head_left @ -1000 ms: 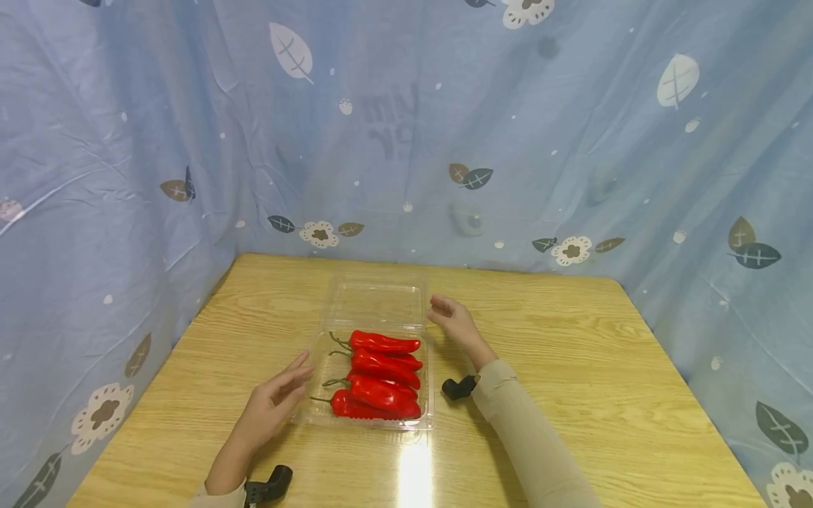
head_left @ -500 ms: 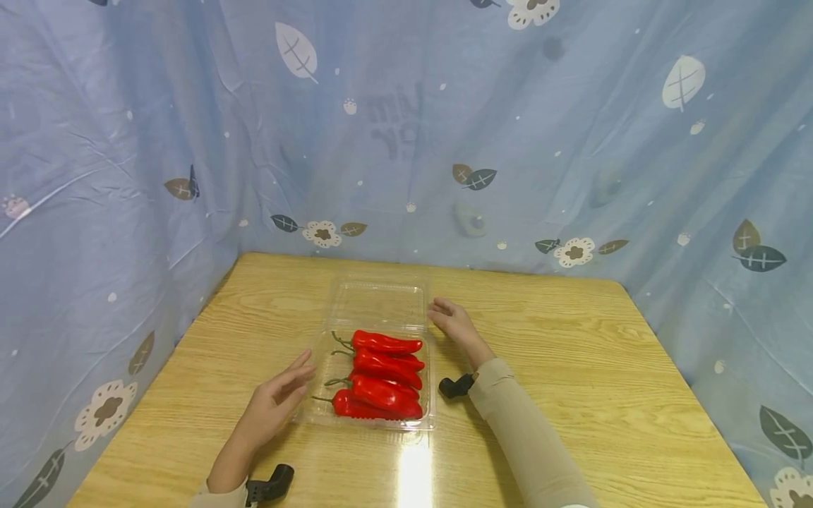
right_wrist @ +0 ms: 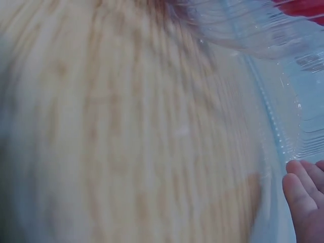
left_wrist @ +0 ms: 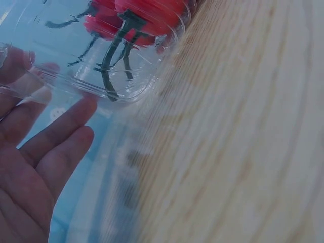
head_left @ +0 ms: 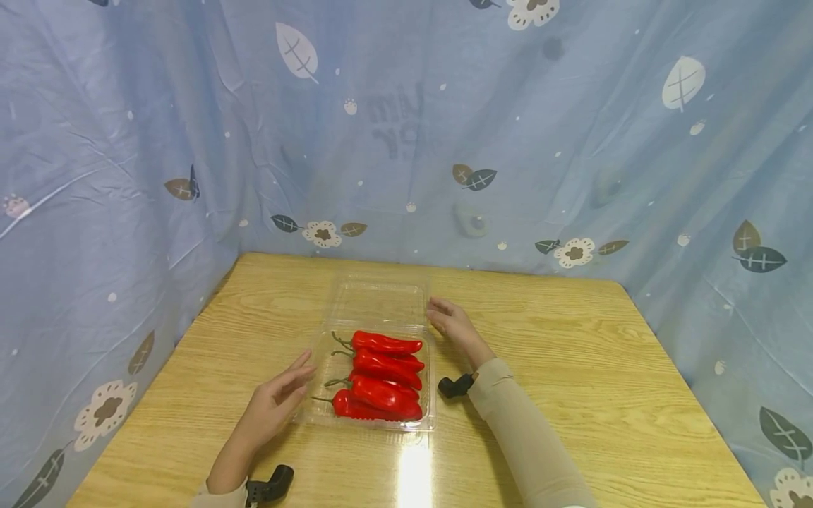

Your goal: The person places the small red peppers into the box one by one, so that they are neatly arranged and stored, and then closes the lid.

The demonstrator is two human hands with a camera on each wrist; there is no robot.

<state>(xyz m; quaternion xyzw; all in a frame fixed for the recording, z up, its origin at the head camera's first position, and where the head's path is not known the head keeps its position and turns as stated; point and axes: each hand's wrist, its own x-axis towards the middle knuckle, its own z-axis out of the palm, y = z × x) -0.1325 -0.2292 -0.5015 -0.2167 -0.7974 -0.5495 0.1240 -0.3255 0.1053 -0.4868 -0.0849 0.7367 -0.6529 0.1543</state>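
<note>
Several red peppers (head_left: 384, 395) with green stems lie side by side in a clear plastic clamshell container (head_left: 320, 416), stems pointing left. Its transparent lid (head_left: 380, 303) is folded back flat, away from the person. My left hand (head_left: 273, 408) is at the container's left side, fingers extended and loosely spread; in the left wrist view the fingertips (left_wrist: 86, 106) are at the container's edge, and whether they touch is hard to tell. By the lid's right edge is my right hand (head_left: 456, 326), fingers fairly straight. Neither hand holds anything.
A wooden table (head_left: 571, 367) carries the container near its middle. Blue patterned curtains (head_left: 406, 141) hang behind the table and along both sides. Black wrist-worn devices (head_left: 269, 485) sit below the hands. A bright reflection shows on the table's front.
The head view has shifted slightly. Both hands, the peppers and the container stay practically where they were.
</note>
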